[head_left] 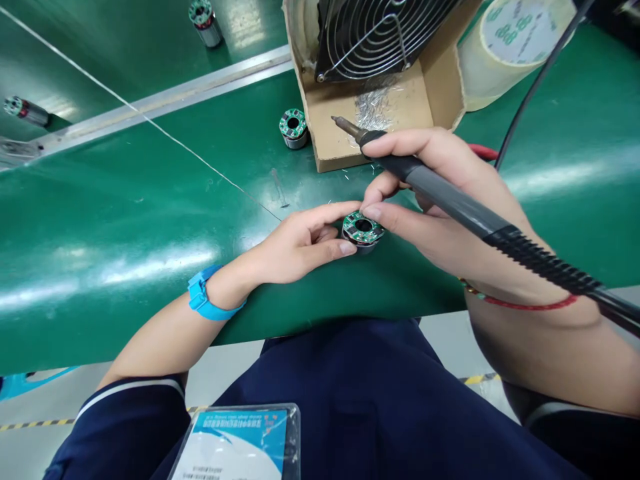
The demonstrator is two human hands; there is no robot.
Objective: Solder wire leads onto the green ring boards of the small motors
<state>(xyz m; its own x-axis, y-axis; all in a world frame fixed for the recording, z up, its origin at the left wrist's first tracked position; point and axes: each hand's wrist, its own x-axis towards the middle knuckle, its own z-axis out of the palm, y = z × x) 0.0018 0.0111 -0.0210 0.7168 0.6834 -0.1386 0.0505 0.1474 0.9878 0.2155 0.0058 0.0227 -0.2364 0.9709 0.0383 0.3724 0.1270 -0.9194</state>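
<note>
A small round motor stator with a green ring-shaped circuit board (371, 235) on top stands upright on the green mat near the bench's front edge. My left hand (295, 243) grips it from the left, with the thumb and index finger on its side. My right hand (450, 193) holds a soldering iron (440, 187) across the palm, its bare tip pointing up and left, away from the board. The thumb and a fingertip of that same hand are pinched at the board's upper right edge; whether something tiny lies between them cannot be made out.
A cardboard box (440, 87) with a black fan (390, 33) and a pile of small metal pins (373, 107) stands ahead. Beside it are another stator (293, 129) and a tape roll (510, 53). More stators (205, 23) stand beyond the metal rail (175, 93). A thin solder wire (200, 157) crosses the left side.
</note>
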